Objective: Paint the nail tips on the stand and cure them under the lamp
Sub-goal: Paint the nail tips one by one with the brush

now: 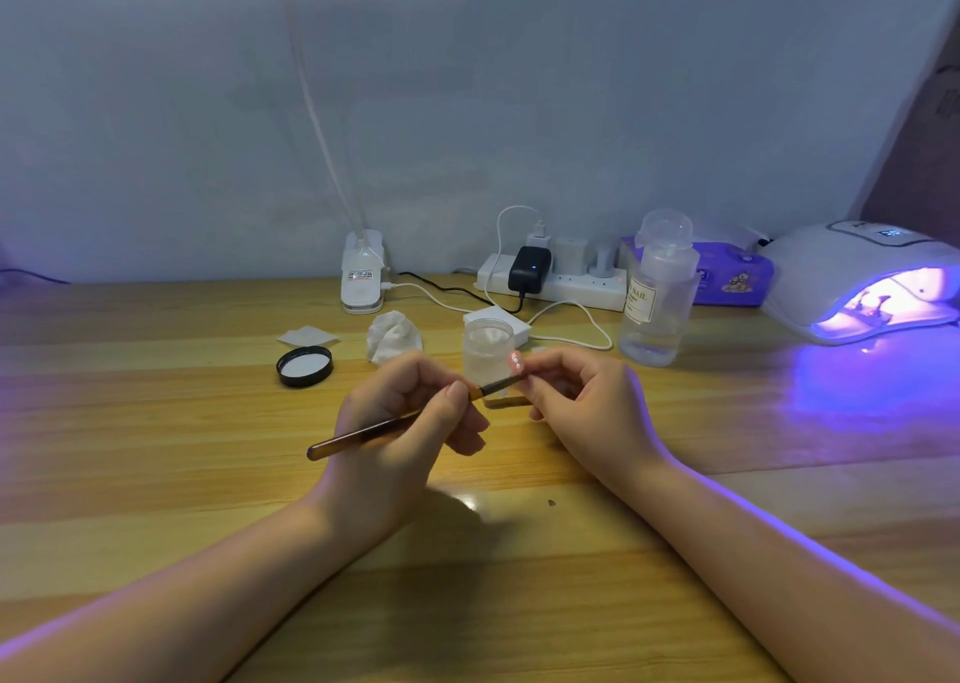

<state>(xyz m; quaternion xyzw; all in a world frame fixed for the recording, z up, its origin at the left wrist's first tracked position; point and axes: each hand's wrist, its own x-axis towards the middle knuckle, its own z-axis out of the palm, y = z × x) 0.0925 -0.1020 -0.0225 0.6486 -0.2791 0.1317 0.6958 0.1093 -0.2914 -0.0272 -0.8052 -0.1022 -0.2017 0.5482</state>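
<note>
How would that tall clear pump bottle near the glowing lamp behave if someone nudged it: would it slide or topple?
The pump bottle looks tall and narrow with a domed cap on top, so a push up high would probably tip it. It seems only partly filled with clear liquid, which likely keeps it fairly light yet steadier low down. Its smooth plastic on the glossy wooden table may slide easily.

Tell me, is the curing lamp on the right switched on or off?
On: the curing lamp glows violet inside, and violet light spills onto the table.
</note>
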